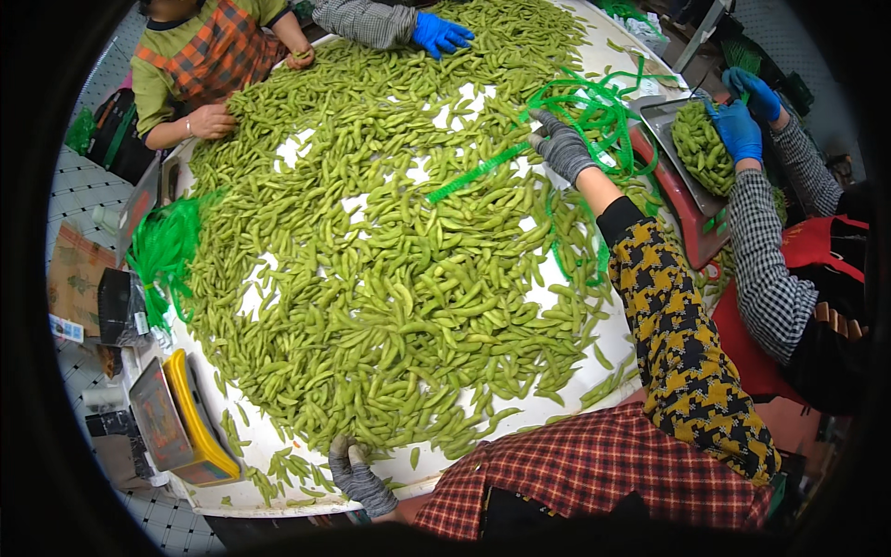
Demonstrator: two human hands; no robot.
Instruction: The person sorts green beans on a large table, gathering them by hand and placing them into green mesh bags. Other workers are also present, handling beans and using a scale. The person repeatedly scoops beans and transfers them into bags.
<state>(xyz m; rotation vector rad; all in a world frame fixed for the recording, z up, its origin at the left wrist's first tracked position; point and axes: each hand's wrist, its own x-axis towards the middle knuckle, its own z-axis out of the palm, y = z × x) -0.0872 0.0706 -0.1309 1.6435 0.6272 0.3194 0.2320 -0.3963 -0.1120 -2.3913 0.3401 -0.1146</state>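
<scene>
A wide heap of green edamame pods (390,250) covers most of the white table (223,498). My right hand (565,147), in a grey knit glove, reaches out over the upper right of the heap. Its fingers are at a green mesh net strip (480,173), beside a tangle of green netting (612,111); whether they grip the strip I cannot tell. My left hand (358,477), also in a grey glove, rests at the near edge of the heap with the fingers touching pods and nothing clearly held in it.
A yellow scale (198,418) stands at the left near corner, a red scale (672,188) at the right. A co-worker's blue-gloved hands (738,132) hold a net of pods over it. Green nets (163,250) hang at the left edge. Other people's hands touch the far pods.
</scene>
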